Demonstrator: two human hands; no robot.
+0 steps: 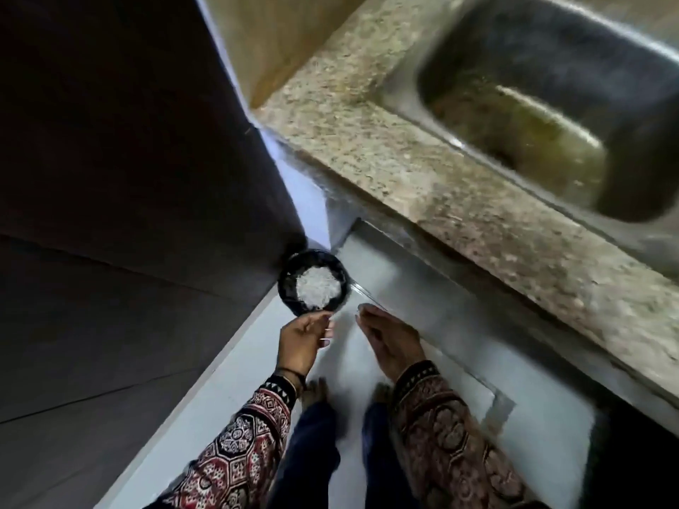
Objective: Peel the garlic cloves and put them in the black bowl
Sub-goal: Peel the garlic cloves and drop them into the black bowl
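Below, the round black bowl (287,288), heaped with pale white pieces, is pinched at its near rim by the left hand's (303,345) curled fingers. The right hand (389,341) hangs flat, fingers straight and empty, beside the speckled stone tabletop (367,141).

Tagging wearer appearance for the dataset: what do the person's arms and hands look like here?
No gloves on the left hand or right hand. The left sleeve and right sleeve are long, with a dense medallion print in dark red, black and cream. The cuffs end in a black band with pale triangles. A thin dark wristband sits at the left wrist.
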